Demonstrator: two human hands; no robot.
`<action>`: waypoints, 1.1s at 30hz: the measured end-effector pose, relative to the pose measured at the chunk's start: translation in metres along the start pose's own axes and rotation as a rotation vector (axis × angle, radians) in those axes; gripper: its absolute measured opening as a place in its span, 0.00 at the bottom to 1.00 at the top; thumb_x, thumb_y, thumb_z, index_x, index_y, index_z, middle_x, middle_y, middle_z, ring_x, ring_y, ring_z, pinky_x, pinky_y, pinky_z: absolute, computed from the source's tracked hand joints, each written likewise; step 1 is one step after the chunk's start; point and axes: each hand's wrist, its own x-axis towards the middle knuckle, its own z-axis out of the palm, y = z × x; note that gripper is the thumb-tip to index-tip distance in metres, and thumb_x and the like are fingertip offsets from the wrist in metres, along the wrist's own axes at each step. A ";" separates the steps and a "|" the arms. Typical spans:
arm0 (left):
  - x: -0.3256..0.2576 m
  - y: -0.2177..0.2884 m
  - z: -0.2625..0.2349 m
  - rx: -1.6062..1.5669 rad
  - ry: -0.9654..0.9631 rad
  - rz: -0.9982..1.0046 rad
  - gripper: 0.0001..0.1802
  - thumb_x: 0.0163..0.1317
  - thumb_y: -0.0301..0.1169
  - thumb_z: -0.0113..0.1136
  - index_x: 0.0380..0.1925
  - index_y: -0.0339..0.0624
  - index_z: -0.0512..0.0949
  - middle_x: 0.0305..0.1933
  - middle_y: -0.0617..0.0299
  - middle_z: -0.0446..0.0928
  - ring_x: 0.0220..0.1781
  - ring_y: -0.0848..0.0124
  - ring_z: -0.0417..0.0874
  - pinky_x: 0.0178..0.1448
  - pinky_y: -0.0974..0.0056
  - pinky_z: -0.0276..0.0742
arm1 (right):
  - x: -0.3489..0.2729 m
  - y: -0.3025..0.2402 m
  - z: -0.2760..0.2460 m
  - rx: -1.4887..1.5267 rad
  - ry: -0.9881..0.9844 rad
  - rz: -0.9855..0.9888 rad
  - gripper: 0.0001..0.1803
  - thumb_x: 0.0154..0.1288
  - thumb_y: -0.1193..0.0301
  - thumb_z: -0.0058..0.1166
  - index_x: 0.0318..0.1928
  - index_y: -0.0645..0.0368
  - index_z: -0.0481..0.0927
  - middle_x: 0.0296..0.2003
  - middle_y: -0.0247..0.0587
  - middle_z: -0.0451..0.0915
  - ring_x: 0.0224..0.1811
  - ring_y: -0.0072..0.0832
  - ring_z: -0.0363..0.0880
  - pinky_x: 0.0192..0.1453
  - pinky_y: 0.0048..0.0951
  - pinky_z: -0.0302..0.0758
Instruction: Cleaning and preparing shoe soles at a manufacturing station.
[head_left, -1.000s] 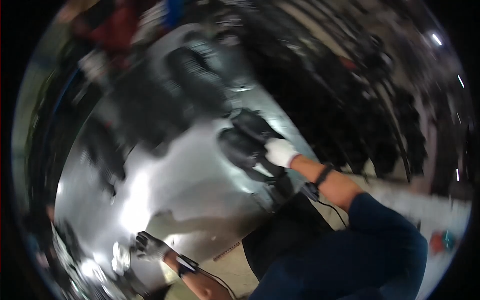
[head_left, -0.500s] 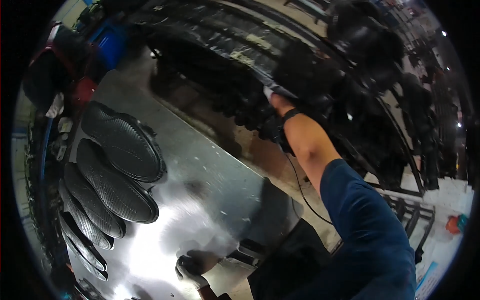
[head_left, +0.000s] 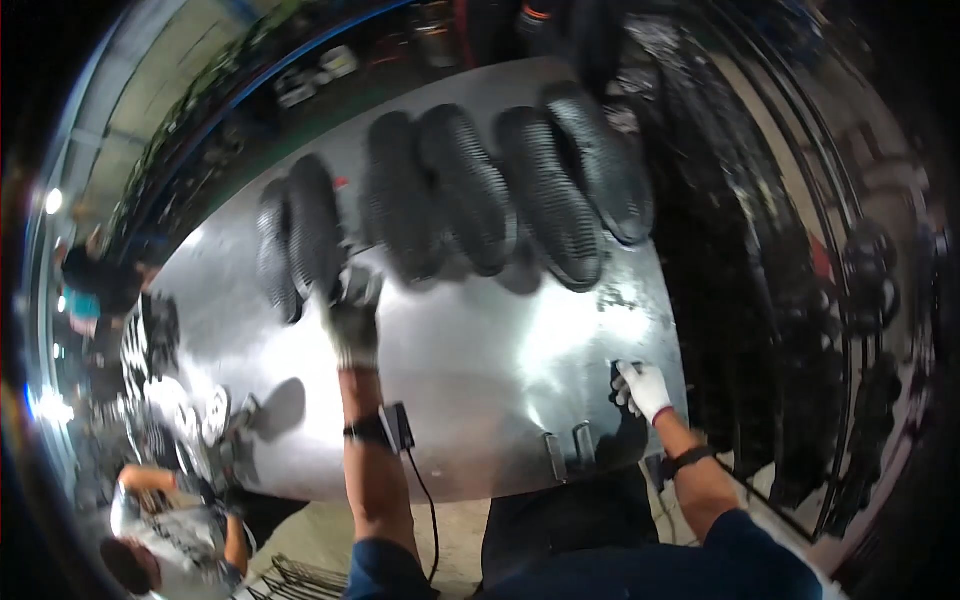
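Several black shoe soles [head_left: 402,200] with ridged treads lie in a row along the far side of a shiny metal table [head_left: 450,400]. My left hand [head_left: 352,325], in a light glove, reaches to the near end of a sole [head_left: 313,225] at the left of the row. Its fingers are blurred, so whether they grip the sole or only touch it is unclear. At the table's right, my right hand [head_left: 643,388] wears a white glove. Its fingers are curled against a small dark thing [head_left: 618,376] that I cannot make out.
Two small metal handles [head_left: 568,450] stand near the table's front edge. Light-coloured shoe parts [head_left: 205,410] sit at the left end. Another person [head_left: 175,530] works at the lower left. Dark racks [head_left: 730,240] line the right side.
My view has swung round, bringing the sole row from the left to the upper middle. The arm that reached toward the dark racks is no longer there; both hands are now at the table.
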 end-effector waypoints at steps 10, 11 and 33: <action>0.002 0.071 0.018 0.294 0.060 0.126 0.24 0.74 0.42 0.67 0.60 0.37 0.78 0.52 0.51 0.85 0.47 0.58 0.88 0.46 0.52 0.93 | 0.014 0.002 0.037 0.129 -0.012 0.005 0.25 0.78 0.52 0.55 0.32 0.62 0.81 0.19 0.43 0.82 0.09 0.29 0.73 0.10 0.32 0.68; -0.002 0.059 0.025 0.318 0.077 0.173 0.28 0.71 0.41 0.69 0.63 0.35 0.76 0.51 0.50 0.85 0.44 0.57 0.88 0.42 0.53 0.93 | 0.014 0.002 0.038 0.129 -0.002 0.000 0.25 0.78 0.52 0.55 0.32 0.62 0.81 0.19 0.43 0.82 0.09 0.29 0.73 0.10 0.32 0.68; -0.158 -0.194 -0.073 1.648 -0.458 0.013 0.18 0.73 0.42 0.61 0.39 0.39 0.89 0.35 0.46 0.88 0.39 0.55 0.91 0.46 0.55 0.83 | -0.190 0.067 0.056 0.437 -0.341 -0.318 0.37 0.69 0.64 0.71 0.71 0.69 0.73 0.64 0.43 0.82 0.64 0.29 0.79 0.72 0.35 0.75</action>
